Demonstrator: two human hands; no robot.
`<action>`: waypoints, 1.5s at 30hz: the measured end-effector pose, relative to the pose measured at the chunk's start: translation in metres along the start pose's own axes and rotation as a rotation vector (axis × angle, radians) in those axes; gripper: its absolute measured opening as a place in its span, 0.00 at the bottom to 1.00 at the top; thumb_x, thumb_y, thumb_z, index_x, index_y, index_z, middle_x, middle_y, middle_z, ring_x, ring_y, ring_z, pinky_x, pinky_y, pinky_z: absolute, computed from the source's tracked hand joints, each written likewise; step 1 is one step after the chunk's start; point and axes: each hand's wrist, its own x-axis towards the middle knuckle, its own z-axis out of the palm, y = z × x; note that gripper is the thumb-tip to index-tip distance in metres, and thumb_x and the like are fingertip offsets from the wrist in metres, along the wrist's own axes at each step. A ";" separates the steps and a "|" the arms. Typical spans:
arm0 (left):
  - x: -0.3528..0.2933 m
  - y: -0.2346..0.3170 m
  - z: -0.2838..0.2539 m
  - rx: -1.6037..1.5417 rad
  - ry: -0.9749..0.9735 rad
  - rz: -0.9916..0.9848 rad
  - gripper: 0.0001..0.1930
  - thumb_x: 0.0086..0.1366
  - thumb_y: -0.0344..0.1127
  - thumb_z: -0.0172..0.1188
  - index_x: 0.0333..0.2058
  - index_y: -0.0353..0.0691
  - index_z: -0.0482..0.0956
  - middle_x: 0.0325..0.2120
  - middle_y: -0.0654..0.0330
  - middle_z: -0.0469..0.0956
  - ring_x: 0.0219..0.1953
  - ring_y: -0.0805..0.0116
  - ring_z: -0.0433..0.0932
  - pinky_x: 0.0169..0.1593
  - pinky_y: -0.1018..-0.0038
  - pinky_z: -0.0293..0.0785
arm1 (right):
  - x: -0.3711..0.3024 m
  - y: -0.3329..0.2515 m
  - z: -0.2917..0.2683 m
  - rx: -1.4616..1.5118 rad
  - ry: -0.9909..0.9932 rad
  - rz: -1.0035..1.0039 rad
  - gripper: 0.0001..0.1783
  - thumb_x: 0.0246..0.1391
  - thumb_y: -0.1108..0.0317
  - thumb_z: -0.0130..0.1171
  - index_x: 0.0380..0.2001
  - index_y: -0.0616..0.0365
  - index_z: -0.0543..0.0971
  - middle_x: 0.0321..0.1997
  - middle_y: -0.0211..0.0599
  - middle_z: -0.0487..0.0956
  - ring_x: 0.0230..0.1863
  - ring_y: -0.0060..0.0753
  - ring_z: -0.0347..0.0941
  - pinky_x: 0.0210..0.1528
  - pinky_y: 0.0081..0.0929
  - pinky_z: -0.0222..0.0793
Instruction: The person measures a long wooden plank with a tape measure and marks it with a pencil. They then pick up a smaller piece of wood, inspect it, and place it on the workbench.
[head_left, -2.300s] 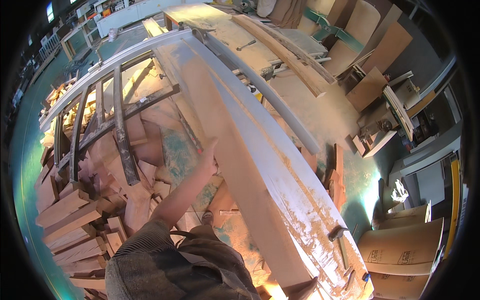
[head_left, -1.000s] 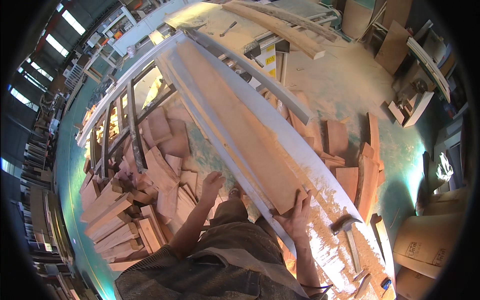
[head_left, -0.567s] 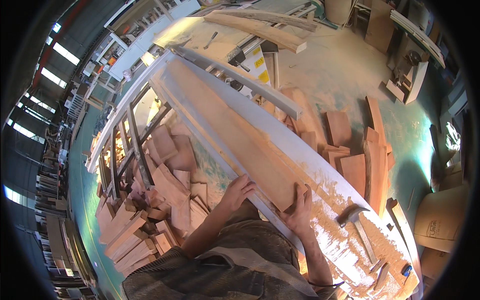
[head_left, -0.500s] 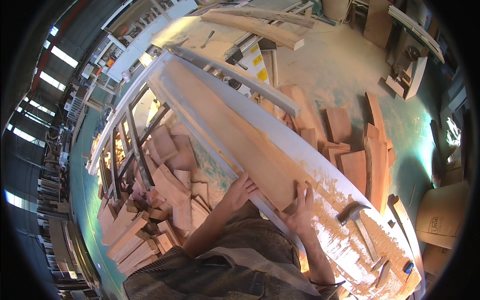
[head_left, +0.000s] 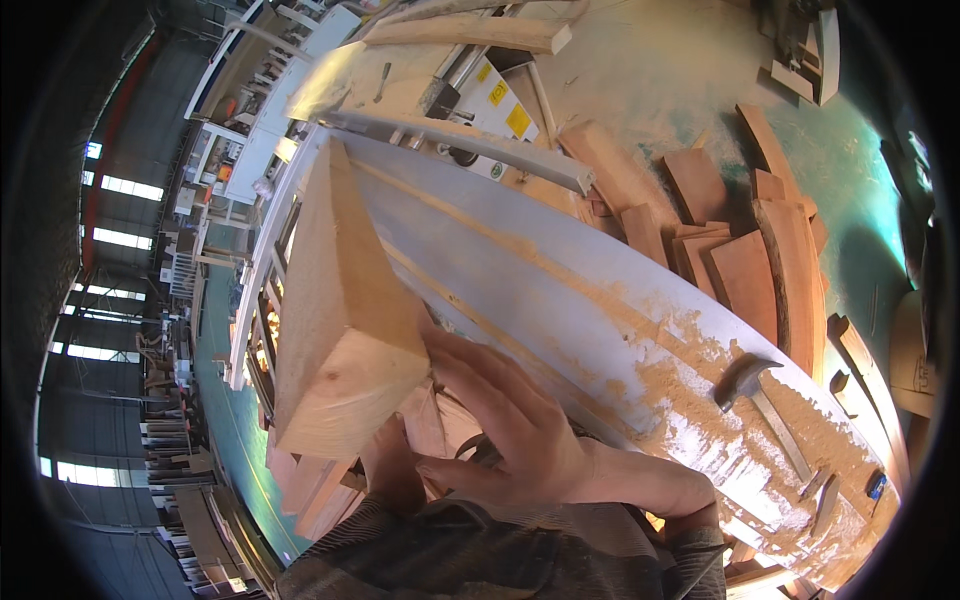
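Note:
A long, thick wooden plank (head_left: 375, 270) is raised at its near end, close to the camera, and its far end reaches the far end of the machine table (head_left: 480, 250). My right hand (head_left: 520, 425) presses its fingers against the plank's right side near the cut end, the thumb held apart below. Under that same end is my left hand (head_left: 395, 470), supporting the plank, with its fingers mostly hidden behind the wood. A hammer (head_left: 775, 420) lies on the sawdust-covered right part of the table.
Along the table's far side runs a metal fence (head_left: 480, 150). Wood offcuts (head_left: 745, 280) are piled on the floor to the right, and more pieces (head_left: 320, 495) lie below the plank at left. A small blue object (head_left: 876, 485) sits near the table's right end.
The plank lay flat on the table; its near end has been lifted, tipped and swung left. Both hands have moved with it, the right onto its side and the left beneath.

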 end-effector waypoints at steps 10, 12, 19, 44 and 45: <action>-0.016 0.010 -0.020 0.079 0.077 0.021 0.39 0.71 0.61 0.58 0.68 0.37 0.63 0.60 0.57 0.74 0.60 0.63 0.75 0.59 0.63 0.76 | 0.015 0.000 0.016 0.027 0.027 -0.083 0.49 0.46 0.69 0.76 0.67 0.77 0.63 0.65 0.72 0.71 0.62 0.67 0.74 0.61 0.47 0.74; -0.016 0.000 -0.023 0.072 0.067 0.008 0.39 0.71 0.61 0.58 0.68 0.36 0.63 0.60 0.57 0.74 0.60 0.64 0.76 0.58 0.63 0.77 | 0.015 0.002 0.012 -0.019 0.011 -0.056 0.49 0.45 0.70 0.77 0.66 0.78 0.63 0.65 0.71 0.70 0.63 0.68 0.73 0.62 0.50 0.73; -0.044 -0.024 -0.013 0.126 0.113 -0.078 0.38 0.71 0.59 0.59 0.67 0.35 0.64 0.59 0.57 0.75 0.58 0.65 0.77 0.57 0.65 0.78 | 0.009 0.007 -0.002 -0.871 0.100 -0.406 0.25 0.54 0.59 0.70 0.54 0.49 0.77 0.65 0.49 0.75 0.66 0.53 0.72 0.70 0.51 0.65; 0.071 -0.143 -0.160 -0.174 0.359 -0.429 0.47 0.71 0.76 0.38 0.58 0.28 0.73 0.47 0.49 0.82 0.47 0.52 0.82 0.56 0.55 0.77 | -0.117 0.067 0.005 -0.733 0.256 0.667 0.40 0.34 0.63 0.80 0.51 0.68 0.74 0.49 0.50 0.81 0.49 0.45 0.80 0.56 0.40 0.75; 0.085 -0.145 -0.171 -0.183 0.406 -0.416 0.47 0.71 0.75 0.38 0.58 0.29 0.72 0.48 0.50 0.82 0.49 0.52 0.81 0.57 0.56 0.76 | -0.120 0.068 0.006 -0.708 0.297 0.739 0.40 0.34 0.64 0.80 0.51 0.68 0.73 0.50 0.50 0.80 0.50 0.43 0.80 0.57 0.39 0.74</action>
